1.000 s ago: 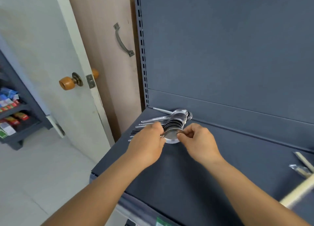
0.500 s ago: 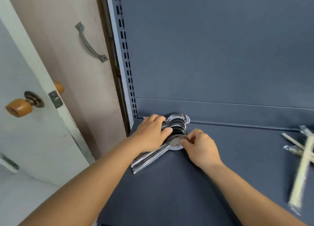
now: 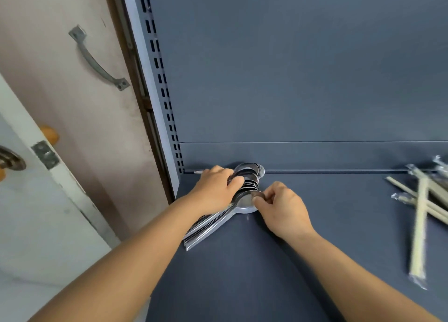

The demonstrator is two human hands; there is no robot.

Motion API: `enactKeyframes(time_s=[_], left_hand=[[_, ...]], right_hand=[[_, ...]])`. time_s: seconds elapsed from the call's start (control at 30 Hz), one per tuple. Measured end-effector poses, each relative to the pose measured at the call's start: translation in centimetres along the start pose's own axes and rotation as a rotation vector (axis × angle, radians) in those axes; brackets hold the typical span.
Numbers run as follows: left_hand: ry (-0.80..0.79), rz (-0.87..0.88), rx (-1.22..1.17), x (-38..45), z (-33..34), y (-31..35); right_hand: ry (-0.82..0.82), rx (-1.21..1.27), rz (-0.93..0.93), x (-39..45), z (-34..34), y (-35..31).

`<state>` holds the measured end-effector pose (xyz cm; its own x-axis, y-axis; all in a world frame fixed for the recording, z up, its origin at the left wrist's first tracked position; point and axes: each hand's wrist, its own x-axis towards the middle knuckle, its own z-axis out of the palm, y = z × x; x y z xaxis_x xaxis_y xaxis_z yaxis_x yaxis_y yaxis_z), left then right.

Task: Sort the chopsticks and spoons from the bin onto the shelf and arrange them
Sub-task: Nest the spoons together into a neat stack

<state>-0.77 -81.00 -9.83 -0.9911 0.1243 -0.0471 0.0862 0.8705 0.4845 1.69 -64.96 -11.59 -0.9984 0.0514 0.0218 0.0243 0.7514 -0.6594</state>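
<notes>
The spoons [image 3: 244,188] lie as one overlapping row at the back left corner of the shelf [image 3: 242,273], close to the rear panel. Their round bowls are toward the back and the right, and their long handles run down to the left, toward the front edge of the shelf, so the long axis of the bundle is a diagonal. The handle ends come together like a narrow fan near the left side of the shelf. The spoons are of shiny metal, smooth and silver, with flat thin handles and shallow oval bowls which lie one partly over the other like scales. The left hand [image 3: 215,191] lies over the necks of the spoons with curled fingers, and it seems to hold the bundle from above. The right hand [image 3: 282,206] pinches the rim of the nearest bowl between thumb and fingertips. The shelf is of matt dark blue-grey metal, flat and plain. Far on the right side of it lie the chopsticks [image 3: 419,224], pale and straight, in clear plastic wrappers; some cross over the others, and their far ends are blurred. Left of the shelf there is a beige door [image 3: 60,103] with a curved grey metal handle [image 3: 97,60].
</notes>
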Motion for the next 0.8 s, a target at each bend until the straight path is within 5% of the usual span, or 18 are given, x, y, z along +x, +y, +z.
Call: enactKeyframes(time_s=[0.2,0.43,0.8], left_hand=[[-0.136,0.052,0.036,-1.3,0.4,-0.5],[-0.076,0.098,0.059,-1.9,0.9,-0.6],[0.025,0.132,0.074,-2.6,1.5,-0.3]], right_hand=[[-0.057,-0.009,0.002,0.0,-0.3,-0.1],[-0.055,0.355,0.165,2.6,-2.7,-0.3],[-0.076,0.233,0.108,6.3,-0.9,-2.1]])
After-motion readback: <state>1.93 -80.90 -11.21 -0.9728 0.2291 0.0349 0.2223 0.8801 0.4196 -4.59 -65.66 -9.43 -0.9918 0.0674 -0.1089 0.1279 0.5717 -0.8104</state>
